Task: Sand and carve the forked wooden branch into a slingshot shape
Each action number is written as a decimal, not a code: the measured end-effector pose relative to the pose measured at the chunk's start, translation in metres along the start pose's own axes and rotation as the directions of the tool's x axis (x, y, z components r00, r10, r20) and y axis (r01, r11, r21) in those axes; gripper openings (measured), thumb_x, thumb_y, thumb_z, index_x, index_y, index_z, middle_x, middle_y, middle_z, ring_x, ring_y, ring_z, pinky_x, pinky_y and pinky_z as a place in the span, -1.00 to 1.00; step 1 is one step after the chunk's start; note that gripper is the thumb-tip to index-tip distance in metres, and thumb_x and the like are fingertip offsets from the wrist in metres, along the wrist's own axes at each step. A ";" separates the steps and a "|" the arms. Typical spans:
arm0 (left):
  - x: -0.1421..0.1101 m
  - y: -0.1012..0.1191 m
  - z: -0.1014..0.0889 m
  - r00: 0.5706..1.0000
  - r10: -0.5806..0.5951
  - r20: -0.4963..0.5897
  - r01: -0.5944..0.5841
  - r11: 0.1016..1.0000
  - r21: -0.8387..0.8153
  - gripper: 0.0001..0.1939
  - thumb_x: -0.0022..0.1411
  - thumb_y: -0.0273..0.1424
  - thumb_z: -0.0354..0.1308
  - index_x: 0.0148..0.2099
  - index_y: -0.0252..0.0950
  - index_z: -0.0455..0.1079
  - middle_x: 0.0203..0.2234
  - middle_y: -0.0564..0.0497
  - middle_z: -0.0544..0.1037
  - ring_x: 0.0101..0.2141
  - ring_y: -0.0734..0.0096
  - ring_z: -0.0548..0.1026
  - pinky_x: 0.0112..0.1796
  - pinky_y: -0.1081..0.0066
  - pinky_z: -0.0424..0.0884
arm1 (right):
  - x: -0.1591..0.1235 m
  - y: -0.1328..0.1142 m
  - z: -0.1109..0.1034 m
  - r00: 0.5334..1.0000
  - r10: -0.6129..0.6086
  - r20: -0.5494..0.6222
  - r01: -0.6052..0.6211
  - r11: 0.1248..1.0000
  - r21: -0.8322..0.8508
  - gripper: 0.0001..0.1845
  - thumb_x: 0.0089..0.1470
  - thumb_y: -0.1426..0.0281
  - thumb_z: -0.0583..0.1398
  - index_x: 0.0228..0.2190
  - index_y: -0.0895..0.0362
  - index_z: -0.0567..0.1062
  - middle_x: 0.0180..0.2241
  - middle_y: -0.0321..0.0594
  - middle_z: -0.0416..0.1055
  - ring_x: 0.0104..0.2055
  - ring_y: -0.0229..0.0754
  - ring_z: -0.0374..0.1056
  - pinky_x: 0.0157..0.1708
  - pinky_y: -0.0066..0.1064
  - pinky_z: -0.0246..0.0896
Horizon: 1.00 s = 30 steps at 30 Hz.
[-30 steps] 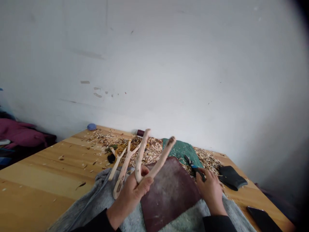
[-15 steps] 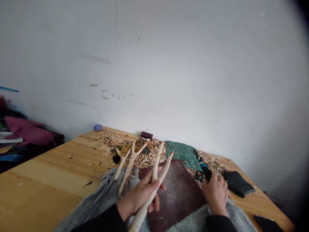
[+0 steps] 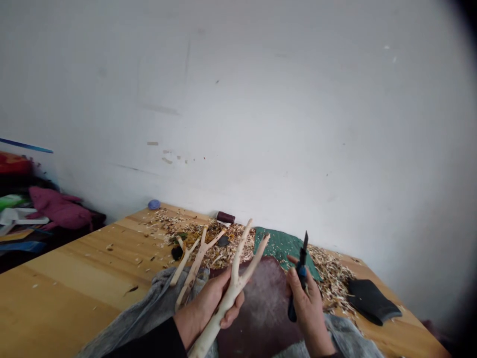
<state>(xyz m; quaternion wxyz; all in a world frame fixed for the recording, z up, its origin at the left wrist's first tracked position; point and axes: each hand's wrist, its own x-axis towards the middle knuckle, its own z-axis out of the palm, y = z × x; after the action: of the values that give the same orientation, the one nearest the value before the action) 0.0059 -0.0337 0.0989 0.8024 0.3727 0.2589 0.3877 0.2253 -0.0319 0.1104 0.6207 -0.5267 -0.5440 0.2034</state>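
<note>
Carefully, the left hand (image 3: 206, 311) is gripping a peeled forked stick (image 3: 227, 303) tightly around its stem, while the right hand (image 3: 307, 313) is clasping a blue-handled knife (image 3: 301, 271), its bare blade pointing up. Trouble could be coming from that exposed edge: a slip or a careless turn of the wrist could be nicking skin. The stick's fork is rising between both hands, near the blade but not touching it, above a dark red pad (image 3: 261, 278) on the tabletop (image 3: 74, 273).
</note>
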 end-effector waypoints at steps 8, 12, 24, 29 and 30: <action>0.015 0.018 0.024 0.979 0.179 -0.102 -0.178 0.984 0.017 -0.70 0.01 -0.29 0.31 -0.28 -0.34 0.32 -0.53 0.02 0.50 -0.70 0.60 0.33 -0.73 0.59 0.09 | 0.000 0.010 -0.001 0.987 0.076 0.139 -0.076 0.997 -0.008 -0.36 0.01 -0.06 0.15 -0.11 0.22 0.49 -0.61 -0.35 0.32 -0.58 -0.23 0.26 -0.56 -0.45 0.18; 0.009 0.002 0.017 0.956 0.263 -0.129 -0.261 0.965 0.034 -0.59 -0.02 -0.36 0.29 -0.11 -0.30 0.29 -0.45 0.01 0.53 -0.72 0.63 0.30 -0.75 0.62 0.03 | -0.005 0.013 0.002 0.987 -0.050 0.153 0.068 0.991 -0.113 -0.47 0.02 0.01 0.17 -0.20 0.20 0.54 -0.45 -0.17 0.51 -0.41 -0.10 0.43 -0.41 -0.40 0.34; 0.000 -0.006 0.021 0.946 0.239 -0.218 -0.226 0.971 0.081 -0.47 -0.07 -0.30 0.29 -0.02 -0.37 0.33 -0.67 0.14 0.40 -0.70 0.56 0.28 -0.70 0.58 0.14 | -0.029 0.002 0.015 0.850 -0.267 0.455 0.485 0.735 -0.474 -0.53 0.23 0.04 -0.03 -0.15 0.08 0.48 -0.30 -0.17 0.56 -0.31 -0.10 0.51 -0.36 -0.38 0.35; 0.000 -0.007 0.020 0.944 0.263 -0.198 -0.245 0.963 0.112 -0.66 -0.13 -0.34 0.29 -0.26 -0.34 0.35 -0.72 0.13 0.38 -0.72 0.58 0.25 -0.70 0.58 0.10 | -0.033 0.002 0.022 0.861 -0.293 0.415 0.506 0.570 -0.648 -0.50 0.24 0.00 -0.05 -0.30 0.08 0.50 -0.46 -0.20 0.51 -0.45 -0.09 0.47 -0.49 -0.40 0.21; -0.001 -0.007 0.020 0.946 0.265 -0.189 -0.247 0.963 0.111 -0.65 -0.13 -0.33 0.30 -0.27 -0.32 0.33 -0.73 0.15 0.37 -0.73 0.61 0.22 -0.70 0.59 0.07 | -0.034 0.001 0.022 0.859 -0.310 0.408 0.512 0.549 -0.661 -0.49 0.24 -0.01 -0.05 -0.31 0.08 0.50 -0.47 -0.19 0.50 -0.46 -0.10 0.47 -0.49 -0.41 0.19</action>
<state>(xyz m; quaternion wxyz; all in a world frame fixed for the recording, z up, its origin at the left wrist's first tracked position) 0.0225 -0.0449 0.1051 0.6980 0.3959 0.3047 0.5131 0.1949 -0.0494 0.0905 0.3050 -0.5619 -0.7580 -0.1291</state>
